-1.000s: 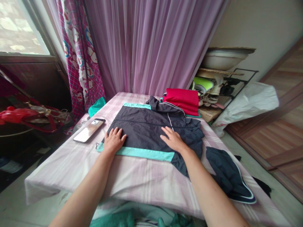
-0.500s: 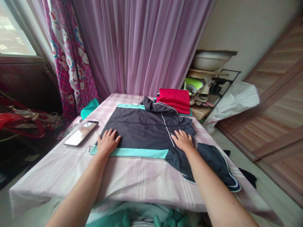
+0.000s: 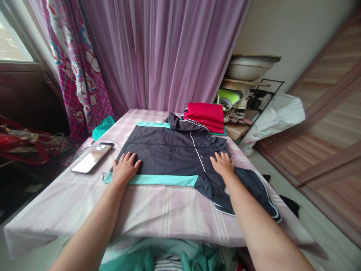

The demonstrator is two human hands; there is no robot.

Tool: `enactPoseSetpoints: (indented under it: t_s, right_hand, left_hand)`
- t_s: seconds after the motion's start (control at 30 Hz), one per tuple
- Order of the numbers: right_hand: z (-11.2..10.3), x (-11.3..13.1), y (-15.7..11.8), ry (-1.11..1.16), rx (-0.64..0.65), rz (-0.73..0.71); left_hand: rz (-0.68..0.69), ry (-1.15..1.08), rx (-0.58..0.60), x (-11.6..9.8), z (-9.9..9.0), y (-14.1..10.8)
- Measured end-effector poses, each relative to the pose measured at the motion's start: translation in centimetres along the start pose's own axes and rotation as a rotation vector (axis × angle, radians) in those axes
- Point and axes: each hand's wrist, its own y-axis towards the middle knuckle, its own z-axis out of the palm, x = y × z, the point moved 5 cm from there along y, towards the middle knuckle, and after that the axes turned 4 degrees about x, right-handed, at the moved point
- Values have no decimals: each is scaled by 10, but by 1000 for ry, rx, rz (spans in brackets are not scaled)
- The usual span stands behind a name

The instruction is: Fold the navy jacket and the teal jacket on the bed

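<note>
A dark jacket (image 3: 163, 150) with turquoise side bands and thin white piping lies spread on a table, its hem to the left and its collar end to the right. One sleeve is bunched at the far side; the other reaches toward the near right edge. My left hand (image 3: 125, 167) rests flat on the hem end, fingers spread, close to the near turquoise band. Flat on the upper part by the shoulder lies my right hand (image 3: 222, 164), its fingers apart. Neither hand grips the cloth.
A plaid cloth covers the table (image 3: 169, 214). A phone (image 3: 93, 158) lies left of the jacket. Folded red cloth (image 3: 205, 116) sits at the far right of the table. Beyond it stands a rack (image 3: 270, 98) with shoes and a basin (image 3: 251, 69). Purple curtains (image 3: 163, 52) hang behind.
My right hand has slid a little to the right over the jacket, off the white piping line. My left hand stays at the hem. The whole view has shifted slightly.
</note>
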Motion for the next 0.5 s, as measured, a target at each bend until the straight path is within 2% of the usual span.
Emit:
enactPoseSetpoints:
  t_s: [0.23,0.37,0.43,0.5]
  right_hand:
    - [-8,7,-10,-10,-14,18]
    - [-22,9,-16,-36,-54,6]
    - [-32,2,-17,-26,-63,53]
    - [-39,-13,-15,-4,-16,146]
  left_hand:
    - [18,-18,-18,2,3,1]
    - [20,-20,-22,2,3,2]
    - [21,-19,-23,2,2,1]
    - [22,-15,-21,2,2,1]
